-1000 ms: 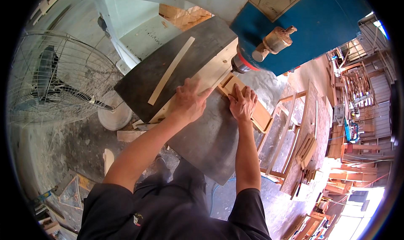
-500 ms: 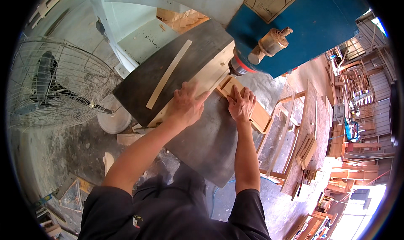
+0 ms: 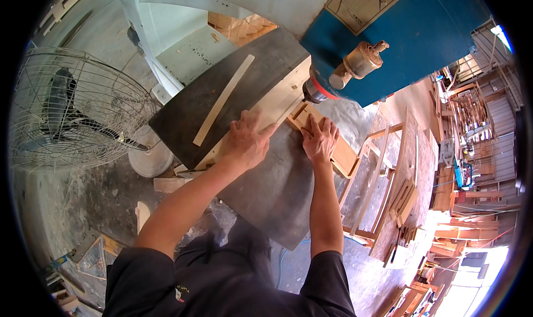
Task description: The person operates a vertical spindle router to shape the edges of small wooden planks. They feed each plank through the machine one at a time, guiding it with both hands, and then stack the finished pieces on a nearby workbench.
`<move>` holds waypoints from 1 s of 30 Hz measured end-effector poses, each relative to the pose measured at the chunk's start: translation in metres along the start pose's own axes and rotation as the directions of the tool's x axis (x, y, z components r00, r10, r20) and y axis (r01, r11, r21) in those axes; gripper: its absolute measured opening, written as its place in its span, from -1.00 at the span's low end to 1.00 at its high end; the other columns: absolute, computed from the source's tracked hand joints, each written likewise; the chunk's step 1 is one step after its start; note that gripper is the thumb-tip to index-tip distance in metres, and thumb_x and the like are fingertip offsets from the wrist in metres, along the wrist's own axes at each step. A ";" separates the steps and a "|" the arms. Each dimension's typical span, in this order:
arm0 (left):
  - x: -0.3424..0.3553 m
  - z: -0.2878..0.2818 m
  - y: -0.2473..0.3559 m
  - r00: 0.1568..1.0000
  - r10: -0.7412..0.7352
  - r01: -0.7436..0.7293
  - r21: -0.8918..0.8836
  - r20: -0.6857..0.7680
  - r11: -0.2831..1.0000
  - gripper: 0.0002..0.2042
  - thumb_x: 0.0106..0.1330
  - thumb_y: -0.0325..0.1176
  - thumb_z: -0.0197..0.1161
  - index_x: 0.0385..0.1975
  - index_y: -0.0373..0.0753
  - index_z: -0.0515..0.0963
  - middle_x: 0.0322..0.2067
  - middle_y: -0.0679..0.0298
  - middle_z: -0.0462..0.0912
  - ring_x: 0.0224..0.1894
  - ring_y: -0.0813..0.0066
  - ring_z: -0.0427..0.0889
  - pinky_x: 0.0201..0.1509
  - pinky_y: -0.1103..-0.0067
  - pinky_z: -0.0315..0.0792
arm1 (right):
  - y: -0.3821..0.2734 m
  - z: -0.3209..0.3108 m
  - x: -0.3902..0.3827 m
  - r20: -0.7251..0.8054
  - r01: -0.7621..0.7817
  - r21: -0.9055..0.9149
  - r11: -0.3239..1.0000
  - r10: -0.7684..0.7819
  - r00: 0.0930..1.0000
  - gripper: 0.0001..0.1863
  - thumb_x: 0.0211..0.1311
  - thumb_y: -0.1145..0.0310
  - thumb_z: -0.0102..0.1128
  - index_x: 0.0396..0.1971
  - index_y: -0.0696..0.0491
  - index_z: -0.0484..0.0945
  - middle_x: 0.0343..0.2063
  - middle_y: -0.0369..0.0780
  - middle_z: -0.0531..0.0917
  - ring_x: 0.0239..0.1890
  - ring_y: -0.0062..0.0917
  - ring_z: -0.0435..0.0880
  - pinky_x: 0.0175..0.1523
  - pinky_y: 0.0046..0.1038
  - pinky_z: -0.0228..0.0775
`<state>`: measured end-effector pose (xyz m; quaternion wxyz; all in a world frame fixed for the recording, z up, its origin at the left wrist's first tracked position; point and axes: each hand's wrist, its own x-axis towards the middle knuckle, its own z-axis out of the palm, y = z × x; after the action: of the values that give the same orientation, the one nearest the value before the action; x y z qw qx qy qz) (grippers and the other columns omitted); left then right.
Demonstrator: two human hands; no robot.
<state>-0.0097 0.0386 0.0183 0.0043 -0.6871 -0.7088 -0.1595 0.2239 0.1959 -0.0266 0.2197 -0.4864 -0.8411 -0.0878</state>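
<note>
A long pale board lies along the edge of a raised dark panel on a grey metal table. My left hand presses on this board with fingers apart, the thumb pointing toward a dark cutter head with a red band. My right hand rests spread on a light brown wooden block, whose upper end sits just below the cutter, against or very near the board; exact contact is unclear. A thin wooden strip lies loose on the dark panel, beyond my left hand.
A blue machine body carries a dusty metal cylinder. A caged fan stands left, near a pale frame. Wooden frames stand right, before stacked timber. A blue hose crosses the floor.
The view has shifted slightly, with the machine and panel appearing a little lower than a second ago. My hands remain in nearly the same places on the board and block.
</note>
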 end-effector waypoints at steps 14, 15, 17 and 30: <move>0.000 -0.002 0.001 1.000 -0.007 0.007 0.021 0.021 1.000 -0.49 0.56 -0.14 0.24 0.50 0.19 0.50 0.59 -0.05 0.24 0.52 -0.25 0.32 0.36 0.03 0.42 | 0.008 0.005 0.005 -0.008 0.017 -0.017 1.000 -0.017 1.000 -0.31 0.15 0.08 0.59 0.36 -0.30 0.68 0.30 0.01 0.55 0.36 -0.02 0.48 0.47 0.13 0.21; 0.000 -0.002 0.001 1.000 -0.008 0.007 0.022 0.022 1.000 -0.49 0.56 -0.14 0.23 0.51 0.19 0.50 0.59 -0.05 0.24 0.52 -0.25 0.33 0.36 0.03 0.42 | 0.008 0.005 0.005 -0.010 0.020 -0.017 1.000 -0.020 1.000 -0.30 0.15 0.08 0.59 0.36 -0.30 0.68 0.30 0.01 0.55 0.36 -0.02 0.48 0.47 0.13 0.21; 0.000 -0.002 0.001 1.000 -0.007 0.006 0.026 0.023 1.000 -0.48 0.56 -0.14 0.23 0.51 0.19 0.49 0.59 -0.05 0.25 0.52 -0.25 0.33 0.36 0.03 0.43 | 0.009 0.006 0.006 -0.015 0.025 -0.018 1.000 -0.026 1.000 -0.30 0.15 0.08 0.59 0.37 -0.30 0.67 0.29 0.01 0.55 0.36 -0.01 0.48 0.47 0.13 0.21; -0.001 0.001 0.001 1.000 -0.010 0.010 0.034 0.012 0.999 -0.50 0.57 -0.12 0.21 0.50 0.22 0.53 0.59 -0.03 0.24 0.54 -0.22 0.31 0.37 0.03 0.41 | 0.015 0.010 0.013 -0.042 0.036 -0.039 0.999 -0.038 0.998 -0.32 0.14 0.09 0.59 0.34 -0.28 0.69 0.28 0.00 0.56 0.34 -0.02 0.50 0.44 0.12 0.25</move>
<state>-0.0086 0.0383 0.0171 0.0107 -0.6844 -0.7148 -0.1431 0.2288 0.2170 -0.0304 0.2266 -0.4730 -0.8432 -0.1184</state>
